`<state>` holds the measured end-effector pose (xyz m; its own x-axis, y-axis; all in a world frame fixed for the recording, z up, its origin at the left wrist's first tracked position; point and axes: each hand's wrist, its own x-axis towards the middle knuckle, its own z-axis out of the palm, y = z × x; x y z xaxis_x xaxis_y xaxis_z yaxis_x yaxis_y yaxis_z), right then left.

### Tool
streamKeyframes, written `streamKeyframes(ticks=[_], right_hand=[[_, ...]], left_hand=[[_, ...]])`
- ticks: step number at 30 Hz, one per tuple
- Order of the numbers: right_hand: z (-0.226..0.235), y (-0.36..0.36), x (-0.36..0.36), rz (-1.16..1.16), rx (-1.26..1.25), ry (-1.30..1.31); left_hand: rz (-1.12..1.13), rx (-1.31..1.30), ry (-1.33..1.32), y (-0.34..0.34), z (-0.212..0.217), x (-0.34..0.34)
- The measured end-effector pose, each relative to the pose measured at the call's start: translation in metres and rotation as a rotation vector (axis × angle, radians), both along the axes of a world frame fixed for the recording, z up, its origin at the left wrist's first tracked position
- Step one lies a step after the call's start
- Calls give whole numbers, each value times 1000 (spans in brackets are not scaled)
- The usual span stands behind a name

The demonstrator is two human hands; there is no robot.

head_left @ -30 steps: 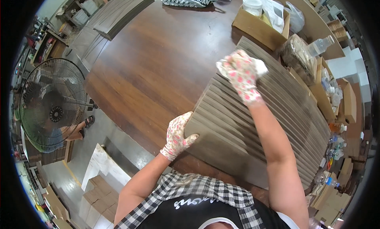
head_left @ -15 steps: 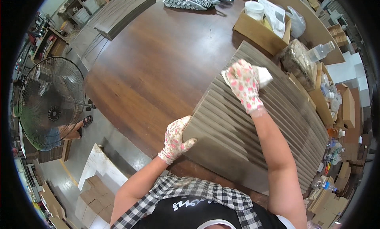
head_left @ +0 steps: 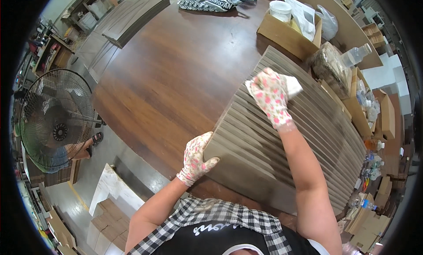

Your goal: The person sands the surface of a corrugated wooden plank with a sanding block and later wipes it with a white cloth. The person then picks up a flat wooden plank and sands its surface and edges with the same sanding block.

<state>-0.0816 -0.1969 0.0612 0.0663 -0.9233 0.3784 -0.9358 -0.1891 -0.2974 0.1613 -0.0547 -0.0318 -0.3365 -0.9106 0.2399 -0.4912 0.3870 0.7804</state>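
One large, flat grey-brown panel with a ribbed face [head_left: 260, 153] lies on the right part of a glossy dark-brown wooden table [head_left: 176, 92], set at a slant right in front of the person. Left hand [head_left: 196, 160], in a white glove with a pink floral print, is at the panel's near-left corner: thumb spread well away from the other fingers, open in a broad C, palm side against the edge; can't tell from here if any fingertips tuck underneath. Right hand [head_left: 269, 96], same kind of glove, is on the ribs toward the far-left edge, fingers curled in tight on a bunched white cloth [head_left: 292, 86] that pokes out mainly on the right. Right arm reaches across the panel. Beyond the panel, at the table's far right: open brown cardboard box [head_left: 286, 34] with a round white plastic tub [head_left: 280, 10] and a white paper sheet [head_left: 302, 19] in it. Near that, a clear plastic bottle [head_left: 356, 55] on a brown block in clear wrap [head_left: 330, 69]. Bottle of amber liquid [head_left: 373, 145] off the panel's right side. Black-and-white patterned plastic bag [head_left: 205, 1] at the table's far edge. Round black wire-caged fan [head_left: 59, 127] on the left, a co-worker's sandalled foot [head_left: 96, 139] just beside it. Stack of grey-brown panels [head_left: 136, 17], upper left.
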Motion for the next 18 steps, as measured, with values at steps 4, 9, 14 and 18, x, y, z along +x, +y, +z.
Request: streamKeyframes(ticks=[4, 9, 14, 18], right_hand=[[1, -2, -5, 25, 42, -34], [0, -2, -4, 1, -10, -5], [2, 2, -22, -30, 51, -73], [9, -8, -7, -46, 128, -158]], left_hand=[[-27, 0, 30, -2, 3, -8], [0, -12, 30, 2, -3, -1], [-12, 20, -11, 3, 2, -6], [-19, 38, 45, -1, 3, -4]])
